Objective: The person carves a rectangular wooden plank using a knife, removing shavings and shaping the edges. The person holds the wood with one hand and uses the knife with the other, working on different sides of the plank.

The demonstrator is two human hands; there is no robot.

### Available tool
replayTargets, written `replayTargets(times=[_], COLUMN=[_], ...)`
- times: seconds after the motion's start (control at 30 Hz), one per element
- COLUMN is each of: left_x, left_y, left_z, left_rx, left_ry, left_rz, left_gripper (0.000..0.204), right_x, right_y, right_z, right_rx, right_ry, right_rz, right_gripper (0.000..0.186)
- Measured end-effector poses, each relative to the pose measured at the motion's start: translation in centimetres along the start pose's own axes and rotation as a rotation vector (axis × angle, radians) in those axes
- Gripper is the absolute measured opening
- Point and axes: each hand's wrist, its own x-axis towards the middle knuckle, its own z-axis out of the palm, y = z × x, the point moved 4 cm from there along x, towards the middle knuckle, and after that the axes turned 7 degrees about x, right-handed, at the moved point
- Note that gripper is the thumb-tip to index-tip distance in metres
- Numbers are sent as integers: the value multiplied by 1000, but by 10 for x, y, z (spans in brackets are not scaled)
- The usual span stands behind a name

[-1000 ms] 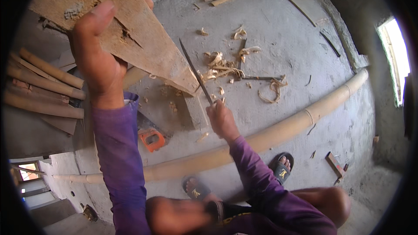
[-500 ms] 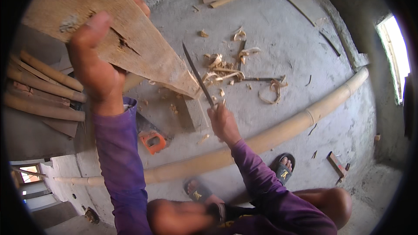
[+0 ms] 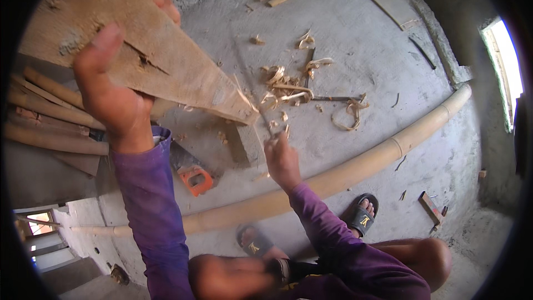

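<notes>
My left hand (image 3: 119, 100) is closed around a broad wooden board (image 3: 172, 66), its thumb lying on the near face and the fingers showing past the far edge. The board slants down to the right, with cracks and a pale patch on its face. In my right hand (image 3: 283, 161) is a long knife (image 3: 267, 119), gripped by its handle next to the board's lower end. Its blade is smeared by motion. A thin curl of wood sticks up at that end of the board.
Wood shavings (image 3: 286, 91) lie scattered on the concrete floor (image 3: 222, 28). A long bamboo pole (image 3: 344, 175) crosses in front of my feet. An orange-handled saw (image 3: 195, 179) rests beside my left forearm. Bamboo pieces (image 3: 55, 139) are stacked at left, and a try square (image 3: 432, 209) lies right.
The knife blade has swung in against the board's lower end, and a curl of wood now lifts there. My left hand and the board have shifted slightly left and down.
</notes>
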Motion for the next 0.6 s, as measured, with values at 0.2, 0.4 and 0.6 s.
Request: replayTargets(times=[0.2,0.4,0.6], left_x=[0,-1,-1], left_y=[0,1,3], left_z=[5,7,9], left_rx=[20,-1,4], left_ry=[27,26,16], left_rz=[-29,-13,-2], left_gripper=[54,56,59], right_x=[2,2,2], right_y=[4,5,4], right_z=[-5,0,0], right_rx=[101,3,9], right_ry=[67,9,40], right_rz=[-10,-105,-79], right_gripper=[25,25,24])
